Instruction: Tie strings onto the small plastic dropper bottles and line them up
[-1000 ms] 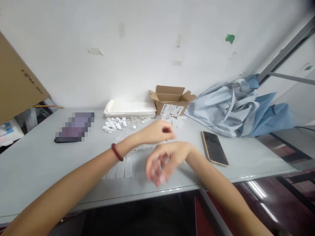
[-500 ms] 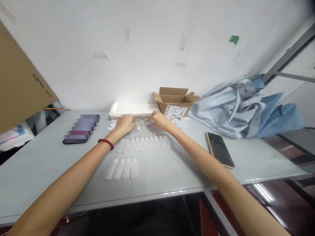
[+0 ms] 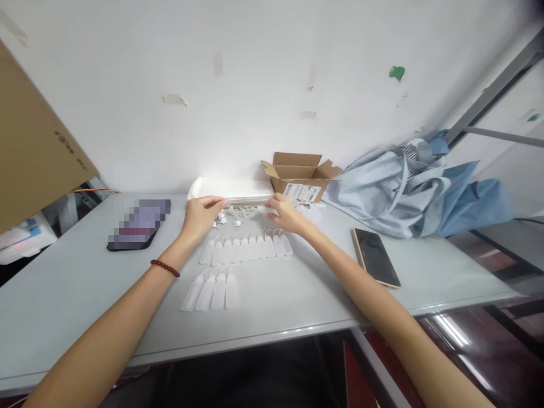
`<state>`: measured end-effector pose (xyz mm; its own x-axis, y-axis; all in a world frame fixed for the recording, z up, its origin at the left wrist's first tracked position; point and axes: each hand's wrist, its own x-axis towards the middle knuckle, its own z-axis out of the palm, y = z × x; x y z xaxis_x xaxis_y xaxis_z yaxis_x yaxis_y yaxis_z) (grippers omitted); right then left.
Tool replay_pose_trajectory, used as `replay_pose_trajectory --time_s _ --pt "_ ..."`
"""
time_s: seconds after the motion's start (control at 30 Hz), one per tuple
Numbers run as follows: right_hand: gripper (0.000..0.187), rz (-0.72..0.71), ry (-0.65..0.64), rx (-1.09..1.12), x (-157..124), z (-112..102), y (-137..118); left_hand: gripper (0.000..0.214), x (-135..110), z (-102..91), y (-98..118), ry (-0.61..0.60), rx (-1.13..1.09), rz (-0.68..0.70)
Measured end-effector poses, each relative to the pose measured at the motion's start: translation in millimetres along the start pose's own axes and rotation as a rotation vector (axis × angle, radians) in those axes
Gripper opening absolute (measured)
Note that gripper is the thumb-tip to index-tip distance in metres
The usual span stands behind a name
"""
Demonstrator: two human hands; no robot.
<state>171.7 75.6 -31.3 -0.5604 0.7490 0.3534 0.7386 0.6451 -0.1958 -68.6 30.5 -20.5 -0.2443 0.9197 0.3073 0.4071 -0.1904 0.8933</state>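
Observation:
My left hand (image 3: 203,215) is at the back of the table with thumb and index finger pinched together; what is between them is too small to make out. My right hand (image 3: 284,214) faces it with curled fingers around a small translucent white piece (image 3: 263,209), mostly hidden. Between the hands lies a heap of white cords (image 3: 244,212), with small white parts (image 3: 237,223) in front. Nearer me, flat translucent tags with thin strings lie in two rows: a longer back row (image 3: 246,248) and a shorter front row (image 3: 212,292).
Behind the hands is a white stack (image 3: 233,187), beside an open cardboard box (image 3: 297,175). Translucent pieces (image 3: 312,212) lie before the box. A phone (image 3: 376,258) rests right, a blurred-out dark device (image 3: 138,224) left. Blue-grey cloth (image 3: 382,187) covers the back right.
My left hand has shifted left, away from the cord heap, and its fingers now point right in a pinch. My right hand has lifted slightly off the cords, a whitish piece now at its fingers.

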Motion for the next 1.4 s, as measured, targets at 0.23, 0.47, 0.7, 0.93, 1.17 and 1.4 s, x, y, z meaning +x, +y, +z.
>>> replay_pose_trajectory --time_s 0.23,0.47,0.7,0.93,1.17,1.4 --pt "0.021 -0.002 0.044 -0.243 -31.4 -10.1 -16.7 0.017 -1.2 0.7 -3.7 -0.148 0.385 0.292" --pt "0.016 -0.044 0.012 -0.255 -37.6 -16.3 -35.3 0.024 -2.5 -0.5 -5.2 -0.109 0.536 0.437" --pt "0.022 -0.047 0.111 0.105 -41.3 -13.1 -42.6 0.016 -22.0 14.2 16.7 -0.074 0.159 0.398" --pt "0.032 -0.071 0.14 0.211 -43.2 -2.2 -45.9 0.017 -32.9 19.6 24.9 -0.139 0.033 0.286" --pt "0.034 -0.084 0.208 0.252 -42.3 2.3 -43.8 0.016 -40.1 22.0 31.6 -0.131 0.109 0.318" --pt "0.034 -0.096 0.235 0.319 -43.5 2.5 -46.6 0.015 -44.7 24.1 31.7 -0.125 0.216 0.518"
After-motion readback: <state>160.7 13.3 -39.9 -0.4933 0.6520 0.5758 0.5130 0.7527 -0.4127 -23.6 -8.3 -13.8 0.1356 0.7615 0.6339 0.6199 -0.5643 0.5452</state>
